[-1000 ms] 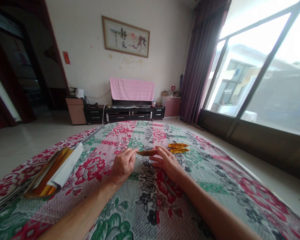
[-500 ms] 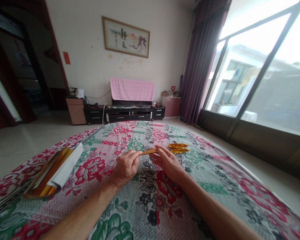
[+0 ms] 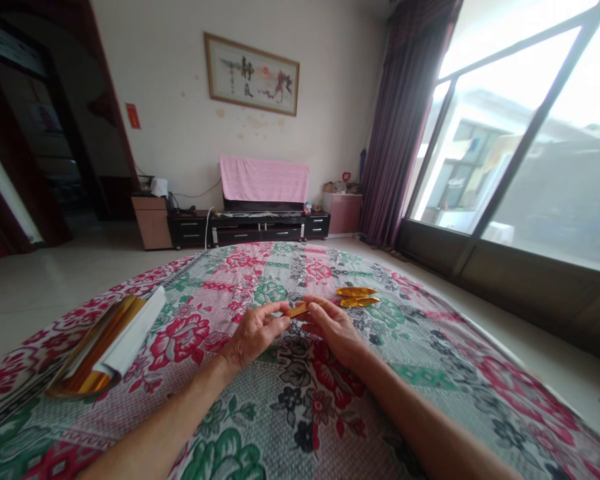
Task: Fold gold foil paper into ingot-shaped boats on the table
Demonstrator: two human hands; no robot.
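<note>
Near the middle of the cloth-covered counter (image 3: 415, 347), I've got both hands at one narrow gold strip (image 3: 299, 311), and it's tilting slightly, right end a touch higher! My right hand (image 3: 336, 327) has the firm hold here: thumb across the near face, fingers behind, the strip pinched between them. Over at the other end, my left hand (image 3: 257, 331) brings thumb and forefinger right up to the tip; whether those fingers are gripping or merely touching, I can't tell from this camera. Just past the right hand, two pointed gold pieces (image 3: 357, 292) lie side by side on the counter, nearly parallel. Way out left, well apart from both hands, sits a bundle of gold sheets (image 3: 87, 381), white paper (image 3: 133, 333) along its right side. And beyond the counter, a pink cloth (image 3: 265, 179) drapes above a low black cabinet (image 3: 240, 235).
</note>
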